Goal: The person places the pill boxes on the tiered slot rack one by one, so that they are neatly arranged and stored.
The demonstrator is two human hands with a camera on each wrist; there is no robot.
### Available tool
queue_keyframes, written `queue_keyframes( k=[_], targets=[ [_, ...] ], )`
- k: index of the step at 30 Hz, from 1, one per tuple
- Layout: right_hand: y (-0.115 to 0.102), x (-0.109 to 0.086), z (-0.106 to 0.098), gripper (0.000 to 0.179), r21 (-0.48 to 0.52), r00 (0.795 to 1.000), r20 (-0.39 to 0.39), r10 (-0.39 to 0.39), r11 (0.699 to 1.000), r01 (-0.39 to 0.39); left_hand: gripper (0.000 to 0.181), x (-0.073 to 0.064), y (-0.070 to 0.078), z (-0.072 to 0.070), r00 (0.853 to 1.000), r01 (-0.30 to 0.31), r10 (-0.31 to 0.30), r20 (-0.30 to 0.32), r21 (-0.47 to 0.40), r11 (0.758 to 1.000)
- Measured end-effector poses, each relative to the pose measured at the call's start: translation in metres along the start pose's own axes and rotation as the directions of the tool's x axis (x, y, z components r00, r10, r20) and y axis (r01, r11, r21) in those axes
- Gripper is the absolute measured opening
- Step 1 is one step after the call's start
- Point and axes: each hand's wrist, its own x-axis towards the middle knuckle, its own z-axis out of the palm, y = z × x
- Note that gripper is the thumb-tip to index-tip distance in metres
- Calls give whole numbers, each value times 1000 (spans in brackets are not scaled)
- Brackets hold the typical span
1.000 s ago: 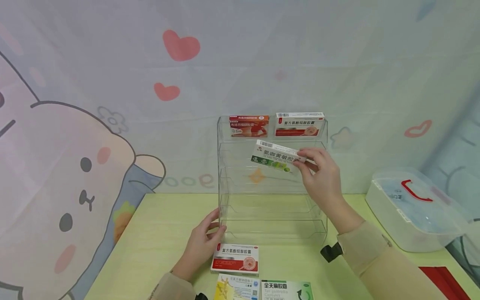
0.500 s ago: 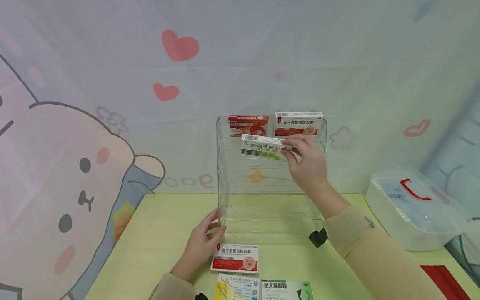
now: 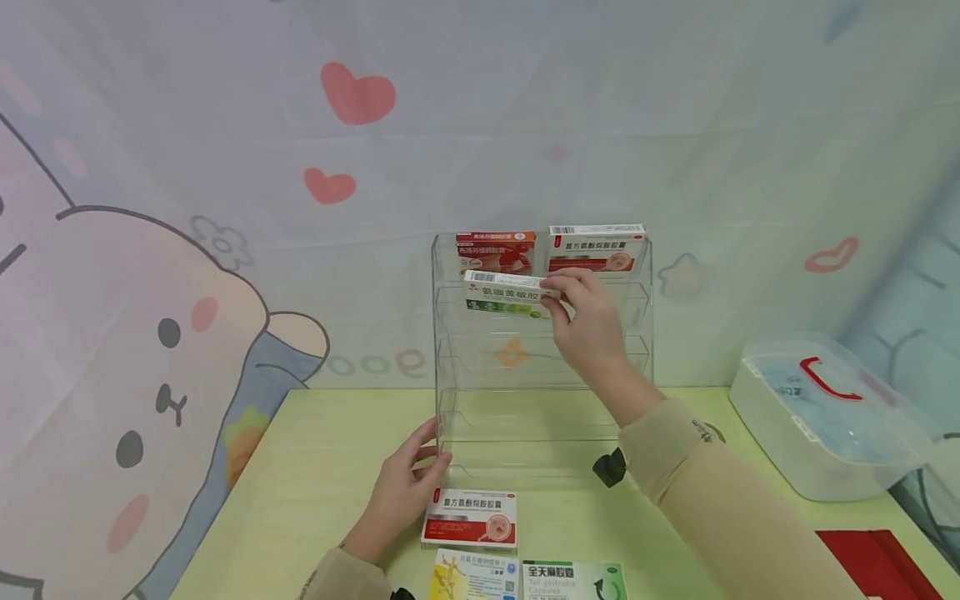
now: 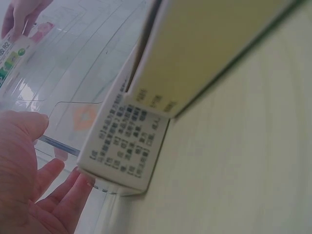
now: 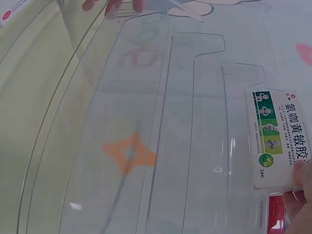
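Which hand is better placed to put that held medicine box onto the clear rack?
Probably the right hand: it pinches the green-and-white box in front of the clear rack, near its upper tiers. The left hand is lower, holding the rack's side edge.

Right fingers (image 3: 572, 284) partly cover the green-striped box (image 3: 501, 294); head view crops the yellow-white box (image 3: 476, 575).

I saw a cartoon-printed cloth (image 3: 480, 125) hanging behind the pale green worktop (image 3: 337, 450). A translucent plastic box (image 3: 783, 450) with a red handle (image 3: 824, 383) stood at the right; I made out a flat red object (image 3: 876, 557) nearer the camera.
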Motion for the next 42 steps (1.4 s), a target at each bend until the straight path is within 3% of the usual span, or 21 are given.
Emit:
queue_keyframes(
  k=[7,17,25,32,42],
  targets=[
    [0,5,6,19,4,999,19,30,1000,-30,64,-1,0,0,1000,1,-1,-6,2,1000],
    [4,4,12,21,65,972,129,198,976,-207,63,-1,0,1,1000,10,-10,-1,-23,1000],
    [8,4,19,22,64,972,143,187,978,-197,63,1,0,0,1000,-3,3,3,-24,1000],
    [6,6,19,24,59,959,171,226,969,-239,63,2,-2,0,1000,2,-2,12,-19,1000],
    [7,0,21,25,122,969,138,206,967,-223,63,1,-2,1,1000,16,-16,8,-21,1000]
  ],
)
